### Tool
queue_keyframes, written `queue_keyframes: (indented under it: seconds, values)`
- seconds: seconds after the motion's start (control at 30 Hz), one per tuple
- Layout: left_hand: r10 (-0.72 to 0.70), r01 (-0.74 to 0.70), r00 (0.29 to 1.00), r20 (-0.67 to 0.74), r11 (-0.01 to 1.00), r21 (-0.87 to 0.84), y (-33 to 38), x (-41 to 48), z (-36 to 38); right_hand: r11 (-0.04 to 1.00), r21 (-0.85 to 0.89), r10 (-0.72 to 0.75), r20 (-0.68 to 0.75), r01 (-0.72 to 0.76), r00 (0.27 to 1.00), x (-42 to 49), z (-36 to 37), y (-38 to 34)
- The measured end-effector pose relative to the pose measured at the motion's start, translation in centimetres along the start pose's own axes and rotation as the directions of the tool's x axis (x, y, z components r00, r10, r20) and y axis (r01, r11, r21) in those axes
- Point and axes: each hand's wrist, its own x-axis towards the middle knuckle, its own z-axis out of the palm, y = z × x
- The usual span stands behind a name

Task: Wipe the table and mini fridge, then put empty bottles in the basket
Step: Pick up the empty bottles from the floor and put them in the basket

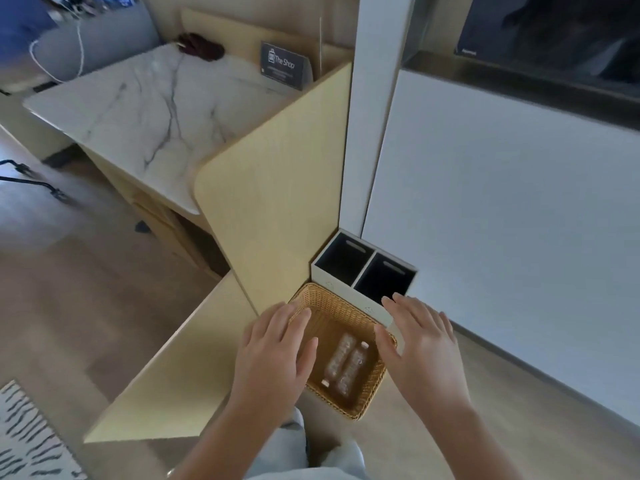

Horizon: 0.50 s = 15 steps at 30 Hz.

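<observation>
A woven wicker basket (360,400) stands on the wooden floor below me, against a light wood panel. Two clear plastic bottles (346,363) lie side by side on its bottom. My left hand (273,362) hovers over the basket's left rim with fingers spread and straight, holding nothing. My right hand (424,344) hovers over the right rim, also flat and empty. Further back, the marble-topped table (149,109) carries a dark red cloth (201,46) at its far edge. The mini fridge is not in sight.
A white two-compartment bin (363,268) stands right behind the basket. A dark sign reading "The Shop" (284,65) sits on the table's back right. White cabinet fronts (519,209) fill the right side. A striped rug (24,434) lies at the lower left.
</observation>
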Motion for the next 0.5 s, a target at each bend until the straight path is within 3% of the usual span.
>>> queue_keyframes:
  seconds: [0.27,0.5]
  values:
    - [-0.076,0.078,0.997,-0.021,0.995,0.057,-1.3,-3.7,-2.6,0.997,0.053,-0.061,0.072,0.057,0.996,-1.4,0.3,-2.8]
    - [-0.063,0.067,0.993,-0.096,0.997,0.035,-4.3,-8.0,-5.4,0.997,0.050,-0.073,0.156,0.066,0.985,-5.9,1.3,-7.2]
